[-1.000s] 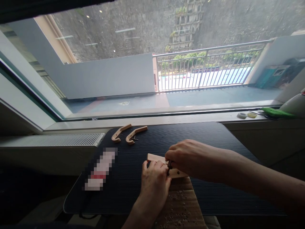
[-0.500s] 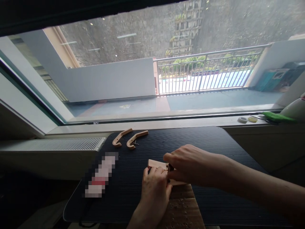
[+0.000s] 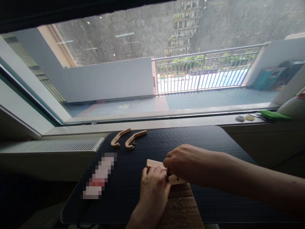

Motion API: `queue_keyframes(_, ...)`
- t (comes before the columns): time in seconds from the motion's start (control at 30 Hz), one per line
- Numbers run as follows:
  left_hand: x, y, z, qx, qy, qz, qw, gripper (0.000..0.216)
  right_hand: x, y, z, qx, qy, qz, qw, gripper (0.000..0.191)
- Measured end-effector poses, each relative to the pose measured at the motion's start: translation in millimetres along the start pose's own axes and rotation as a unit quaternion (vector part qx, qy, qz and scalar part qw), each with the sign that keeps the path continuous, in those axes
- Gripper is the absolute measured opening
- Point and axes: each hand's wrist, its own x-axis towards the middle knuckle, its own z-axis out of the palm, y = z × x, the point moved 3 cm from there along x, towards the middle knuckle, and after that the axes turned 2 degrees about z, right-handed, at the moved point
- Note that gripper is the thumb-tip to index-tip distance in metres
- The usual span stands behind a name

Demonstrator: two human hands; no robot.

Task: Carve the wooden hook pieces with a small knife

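Observation:
A pale wooden piece (image 3: 152,164) lies on the black table (image 3: 209,143), partly over a brown board (image 3: 181,206) dotted with shavings. My left hand (image 3: 153,187) is closed over the near side of the wooden piece and presses it down. My right hand (image 3: 183,162) reaches in from the right and pinches a small dark screw-like part (image 3: 168,173) standing on the piece. Two wooden hooks (image 3: 119,137) (image 3: 133,138) lie apart at the back left of the table.
A blurred pink and white object (image 3: 100,175) lies at the table's left. A white radiator grille (image 3: 52,144) sits further left. On the window sill at right are tape rolls (image 3: 245,118) and a green cloth (image 3: 274,115). A big window runs behind.
My right hand's fingers shifted slightly on the small dark part and the view moved a little. Both hands stay at the wooden piece. The hooks have not moved.

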Motion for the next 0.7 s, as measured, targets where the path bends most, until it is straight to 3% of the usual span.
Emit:
queue_keyframes(0.3,0,-2,0,0.004,-0.008,0.003,1.000,0.013,4,-6,1,-0.073,-0.018,0.017,0.997,0.018)
queue_keyframes(0.4,0,1,-3,-0.001,-0.014,-0.006,1.000,0.014,1,-6,-3,-0.035,-0.007,0.031,0.999,0.007)
queue_keyframes(0.5,0,4,-5,-0.002,-0.013,-0.006,1.000,0.015,-4,-5,-9,-0.006,-0.016,0.033,0.999,0.018)
queue_keyframes(0.7,2,4,-4,0.008,-0.015,-0.003,1.000,0.010,-5,-3,-5,-0.007,-0.040,-0.002,0.999,0.012)
